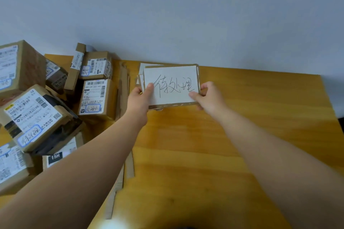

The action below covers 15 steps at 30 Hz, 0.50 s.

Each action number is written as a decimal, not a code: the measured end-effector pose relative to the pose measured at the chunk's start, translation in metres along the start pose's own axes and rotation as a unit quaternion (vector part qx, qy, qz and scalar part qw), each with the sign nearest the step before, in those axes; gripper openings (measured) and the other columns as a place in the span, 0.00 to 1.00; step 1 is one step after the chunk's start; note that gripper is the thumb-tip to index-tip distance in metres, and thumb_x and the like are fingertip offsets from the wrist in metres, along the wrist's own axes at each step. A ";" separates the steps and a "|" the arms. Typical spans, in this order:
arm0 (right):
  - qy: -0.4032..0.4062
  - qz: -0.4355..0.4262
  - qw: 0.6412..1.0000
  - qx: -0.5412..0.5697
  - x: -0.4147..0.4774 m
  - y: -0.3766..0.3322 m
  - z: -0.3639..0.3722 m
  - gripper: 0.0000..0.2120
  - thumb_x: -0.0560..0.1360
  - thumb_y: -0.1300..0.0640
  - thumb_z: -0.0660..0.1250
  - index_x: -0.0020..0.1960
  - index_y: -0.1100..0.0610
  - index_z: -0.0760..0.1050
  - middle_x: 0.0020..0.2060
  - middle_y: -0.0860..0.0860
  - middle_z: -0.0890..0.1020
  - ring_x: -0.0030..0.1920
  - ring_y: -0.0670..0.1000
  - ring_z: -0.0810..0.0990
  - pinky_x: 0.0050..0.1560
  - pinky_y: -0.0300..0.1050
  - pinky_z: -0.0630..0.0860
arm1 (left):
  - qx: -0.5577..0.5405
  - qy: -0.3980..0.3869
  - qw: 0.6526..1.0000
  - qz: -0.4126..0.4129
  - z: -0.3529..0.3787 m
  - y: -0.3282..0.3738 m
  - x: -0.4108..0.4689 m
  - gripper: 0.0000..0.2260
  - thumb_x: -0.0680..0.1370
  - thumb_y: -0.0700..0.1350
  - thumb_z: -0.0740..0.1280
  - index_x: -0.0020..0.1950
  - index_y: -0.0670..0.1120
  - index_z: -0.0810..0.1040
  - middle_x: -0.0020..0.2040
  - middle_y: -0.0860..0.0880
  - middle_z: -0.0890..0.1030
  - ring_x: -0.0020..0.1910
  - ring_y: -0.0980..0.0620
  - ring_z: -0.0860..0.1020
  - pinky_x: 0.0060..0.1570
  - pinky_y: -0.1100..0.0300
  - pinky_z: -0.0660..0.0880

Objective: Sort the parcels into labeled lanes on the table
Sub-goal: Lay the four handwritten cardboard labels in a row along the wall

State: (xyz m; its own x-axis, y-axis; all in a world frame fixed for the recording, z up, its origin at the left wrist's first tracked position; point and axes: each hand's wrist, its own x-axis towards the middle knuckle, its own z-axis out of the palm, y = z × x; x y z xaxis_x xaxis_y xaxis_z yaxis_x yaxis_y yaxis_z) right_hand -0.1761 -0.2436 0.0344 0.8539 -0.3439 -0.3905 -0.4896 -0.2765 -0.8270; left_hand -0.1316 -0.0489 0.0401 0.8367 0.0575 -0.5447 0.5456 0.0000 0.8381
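Sorting had hardly begun: you held the handwritten lane card (pixel 171 85) above the surface (pixel 242 135), your left hand (pixel 142 96) and right hand (pixel 206 96) each pinching 1 side edge between thumb and fingers. Left of the card, the parcels (pixel 46 108) lay jumbled, none placed in a lane.
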 end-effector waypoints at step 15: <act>0.020 0.016 0.998 0.049 -0.011 0.044 -0.076 0.13 0.77 0.54 0.68 0.54 0.62 0.70 0.49 0.55 0.77 0.42 0.53 0.77 0.35 0.43 0.77 | -0.058 -0.010 0.998 -0.014 0.054 -0.028 -0.052 0.07 0.79 0.45 0.66 0.55 0.47 0.75 0.54 0.45 0.81 0.52 0.45 0.81 0.52 0.49 0.80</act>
State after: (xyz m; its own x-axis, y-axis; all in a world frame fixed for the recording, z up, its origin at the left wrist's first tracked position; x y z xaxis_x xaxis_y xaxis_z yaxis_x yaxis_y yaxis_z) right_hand -0.2204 -0.3204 0.0335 0.8293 -0.3879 -0.4022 -0.4951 -0.1761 -0.8508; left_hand -0.1879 -0.1062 0.0431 0.8227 0.0369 -0.5672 0.5602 0.1163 0.8201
